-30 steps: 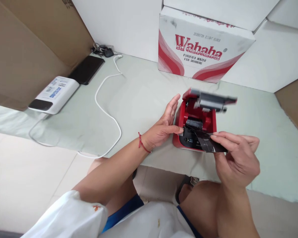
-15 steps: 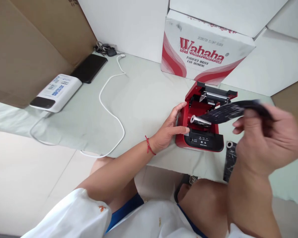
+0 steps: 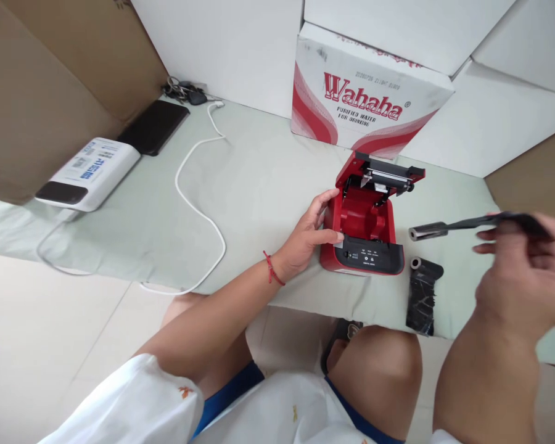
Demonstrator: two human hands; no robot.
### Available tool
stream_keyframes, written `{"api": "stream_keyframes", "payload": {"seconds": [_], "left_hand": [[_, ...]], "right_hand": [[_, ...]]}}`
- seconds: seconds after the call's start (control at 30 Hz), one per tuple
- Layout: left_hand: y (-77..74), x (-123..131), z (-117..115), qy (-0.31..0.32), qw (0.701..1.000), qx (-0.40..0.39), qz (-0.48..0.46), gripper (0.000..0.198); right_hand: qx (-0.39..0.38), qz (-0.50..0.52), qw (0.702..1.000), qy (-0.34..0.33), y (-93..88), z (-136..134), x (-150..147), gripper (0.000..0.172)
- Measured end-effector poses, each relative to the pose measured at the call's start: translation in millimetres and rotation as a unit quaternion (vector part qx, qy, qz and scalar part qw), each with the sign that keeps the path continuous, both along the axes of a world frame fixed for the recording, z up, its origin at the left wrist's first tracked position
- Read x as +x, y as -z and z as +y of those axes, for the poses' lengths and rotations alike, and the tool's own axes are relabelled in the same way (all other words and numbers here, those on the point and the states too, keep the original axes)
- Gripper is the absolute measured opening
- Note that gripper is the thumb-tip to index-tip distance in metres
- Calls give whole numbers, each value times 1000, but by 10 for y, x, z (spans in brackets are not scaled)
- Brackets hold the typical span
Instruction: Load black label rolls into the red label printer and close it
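A small red printer [image 3: 368,217] with its lid open stands on the pale green cloth [image 3: 259,185]. Its red inner bay looks bare. My left hand [image 3: 308,239] grips the printer's left side, thumb on the front corner. My right hand [image 3: 525,271] is at the right, pinching a dark strip with a small roll [image 3: 448,228] at its left end, held in the air to the right of the printer. A second dark strip with a roll [image 3: 423,296] lies on the cloth just right of the printer's front.
A red and white Wahaha water carton [image 3: 370,105] stands behind the printer among white boxes. At the left lie a white device [image 3: 90,174], a black phone [image 3: 153,126], keys [image 3: 182,92] and a white cable [image 3: 198,185]. Brown cardboard [image 3: 50,80] leans at far left. My knees are below the cloth's front edge.
My right hand has pulled the dark strip and its roll out of the printer bay and carried it to the right. My left hand has kept its hold on the printer.
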State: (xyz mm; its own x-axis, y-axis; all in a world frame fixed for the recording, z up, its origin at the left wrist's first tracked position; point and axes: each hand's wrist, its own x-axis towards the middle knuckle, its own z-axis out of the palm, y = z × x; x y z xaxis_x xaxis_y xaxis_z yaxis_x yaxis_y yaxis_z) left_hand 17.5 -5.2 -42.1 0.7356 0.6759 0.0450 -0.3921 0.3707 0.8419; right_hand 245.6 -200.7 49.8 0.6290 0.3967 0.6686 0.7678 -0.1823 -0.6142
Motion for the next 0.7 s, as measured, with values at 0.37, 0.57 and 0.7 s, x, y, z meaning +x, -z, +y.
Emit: {"api": "stream_keyframes", "payload": {"seconds": [0.37, 0.57, 0.7], "left_hand": [[-54, -20, -20, 1, 1000, -14, 14, 80], [-63, -1, -29, 4, 1000, -17, 14, 79], [-56, -8, -24, 8, 1000, -11, 15, 77]], "right_hand": [[-340, 86, 881, -318, 362, -835, 14, 42], [-333, -6, 941, -51, 662, -617, 451, 37], [-364, 5, 929, -67, 771, -562, 536, 41]]}}
